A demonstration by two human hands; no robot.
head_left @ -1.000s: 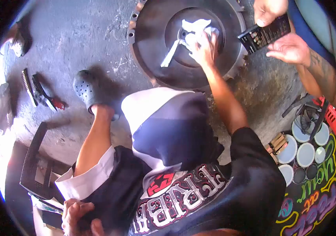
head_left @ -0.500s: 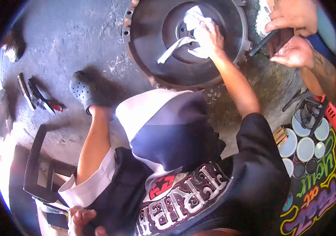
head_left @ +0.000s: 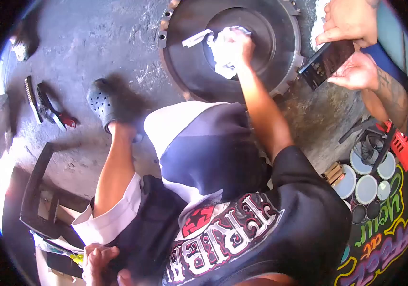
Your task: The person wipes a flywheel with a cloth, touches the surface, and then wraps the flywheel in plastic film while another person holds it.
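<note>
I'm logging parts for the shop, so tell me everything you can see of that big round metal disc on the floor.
The disc is dark grey metal, round and dished, with a recessed centre and a notched rim carrying bolt holes. It lies flat on the stained concrete floor. The right hand presses a crumpled white rag onto its centre.

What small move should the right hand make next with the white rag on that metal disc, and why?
Probably sweep the right hand, which presses the bunched white rag onto the round metal disc, outward toward the rim. The rag sits on the recessed centre, with one strip trailing left, while the wide outer ring around it lies uncovered. The left hand rests low by the shorts.
</note>
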